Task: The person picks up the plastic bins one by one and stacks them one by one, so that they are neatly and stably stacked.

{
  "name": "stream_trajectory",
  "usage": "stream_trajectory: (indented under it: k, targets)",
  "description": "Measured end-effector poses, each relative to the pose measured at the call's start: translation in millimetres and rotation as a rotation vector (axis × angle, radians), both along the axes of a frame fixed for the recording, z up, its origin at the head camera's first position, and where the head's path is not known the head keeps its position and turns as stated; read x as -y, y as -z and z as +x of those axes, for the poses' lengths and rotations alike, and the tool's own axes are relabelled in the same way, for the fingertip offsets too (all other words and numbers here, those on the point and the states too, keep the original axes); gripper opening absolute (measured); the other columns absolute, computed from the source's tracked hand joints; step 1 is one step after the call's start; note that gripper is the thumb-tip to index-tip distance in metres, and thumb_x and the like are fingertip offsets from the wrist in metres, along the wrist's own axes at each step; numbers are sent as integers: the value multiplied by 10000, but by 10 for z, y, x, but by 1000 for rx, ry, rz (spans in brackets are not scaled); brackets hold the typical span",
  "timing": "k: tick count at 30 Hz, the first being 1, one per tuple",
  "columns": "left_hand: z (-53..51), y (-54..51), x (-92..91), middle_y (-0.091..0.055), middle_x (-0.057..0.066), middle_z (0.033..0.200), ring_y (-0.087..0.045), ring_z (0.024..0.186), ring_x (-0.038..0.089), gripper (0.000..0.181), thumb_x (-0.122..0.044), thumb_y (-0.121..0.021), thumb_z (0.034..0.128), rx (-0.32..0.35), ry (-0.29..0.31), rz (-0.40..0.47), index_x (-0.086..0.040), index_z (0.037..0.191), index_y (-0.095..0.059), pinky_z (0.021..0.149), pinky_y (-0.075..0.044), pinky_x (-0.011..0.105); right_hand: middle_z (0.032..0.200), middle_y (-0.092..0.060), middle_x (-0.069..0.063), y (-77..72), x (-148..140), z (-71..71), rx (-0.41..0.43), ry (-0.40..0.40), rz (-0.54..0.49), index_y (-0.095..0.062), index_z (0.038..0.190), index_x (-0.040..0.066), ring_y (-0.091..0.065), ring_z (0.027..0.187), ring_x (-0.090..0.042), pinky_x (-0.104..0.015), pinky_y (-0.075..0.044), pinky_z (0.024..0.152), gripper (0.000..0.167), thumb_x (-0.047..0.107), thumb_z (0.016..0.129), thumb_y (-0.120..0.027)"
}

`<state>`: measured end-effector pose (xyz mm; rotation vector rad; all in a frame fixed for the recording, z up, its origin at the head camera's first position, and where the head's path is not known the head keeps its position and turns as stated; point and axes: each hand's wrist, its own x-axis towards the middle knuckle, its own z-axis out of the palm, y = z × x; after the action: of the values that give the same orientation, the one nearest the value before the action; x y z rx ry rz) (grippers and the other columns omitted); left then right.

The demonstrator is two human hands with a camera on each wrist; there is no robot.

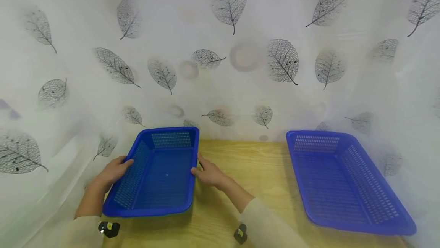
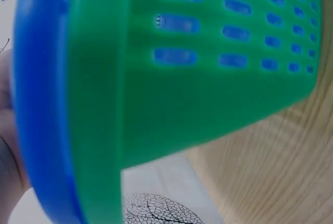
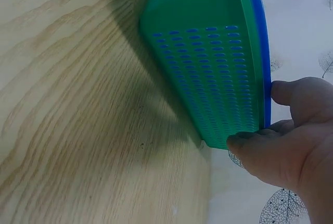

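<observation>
A blue plastic basket (image 1: 163,175) with slotted walls is at the left of the wooden table in the head view. Around its outside sits a green basket (image 3: 203,67), whose slots show blue behind them; the left wrist view shows this green wall (image 2: 171,99) close up. My left hand (image 1: 115,171) grips the left rim, thumb over the edge. On the opposite side, my right hand (image 1: 210,172) pinches the right rim between thumb and fingers. Both baskets look hollow, with nothing inside the blue one. Whether their underside touches the table is hard to tell.
A second blue basket (image 1: 330,179) stands at the right of the wooden table (image 1: 240,164). Behind and beside the table hangs a pale translucent curtain (image 1: 220,87) with printed dark leaves. Small black devices are strapped at both wrists.
</observation>
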<state>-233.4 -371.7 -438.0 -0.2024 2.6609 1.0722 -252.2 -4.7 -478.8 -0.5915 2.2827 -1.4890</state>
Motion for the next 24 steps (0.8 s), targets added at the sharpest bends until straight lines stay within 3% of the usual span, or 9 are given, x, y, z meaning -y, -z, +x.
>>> stream_trajectory:
  k: [5, 11, 18, 24]
  targets:
    - [37, 11, -155, -371, 459, 1516, -500, 1315, 573, 729, -377, -357, 1157, -18, 2, 33, 206, 1566, -197, 1053, -458, 683, 1695, -301, -215, -27, -107, 70, -8, 59, 6, -216, 1669, 5, -302, 1560, -397, -565, -292, 1253, 707, 208, 1088, -564]
    - [38, 45, -405, -389, 418, 1533, -545, 1292, 511, 722, -377, -381, 1158, -27, 13, 134, 155, 1604, -181, 1008, -511, 602, 1640, -378, -273, -92, -306, 165, -18, 162, 34, -283, 1639, -38, -363, 1527, -422, -574, -332, 1229, 734, 161, 1003, -592]
    - [49, 85, -833, -438, 376, 1524, -604, 1233, 432, 705, -345, -435, 1146, -46, 28, 182, 115, 1621, -191, 925, -572, 504, 1606, -415, -298, -54, -676, 213, -50, 240, 27, -342, 1618, -44, -397, 1498, -450, -584, -352, 1209, 722, 138, 960, -577]
    - [110, 143, -1196, -466, 362, 1505, -641, 1190, 408, 702, -311, -466, 1138, -62, 38, 277, 88, 1636, -173, 868, -601, 477, 1604, -428, -271, 30, -982, 287, -91, 313, -12, -383, 1616, -4, -400, 1493, -440, -582, -369, 1191, 656, 115, 994, -552]
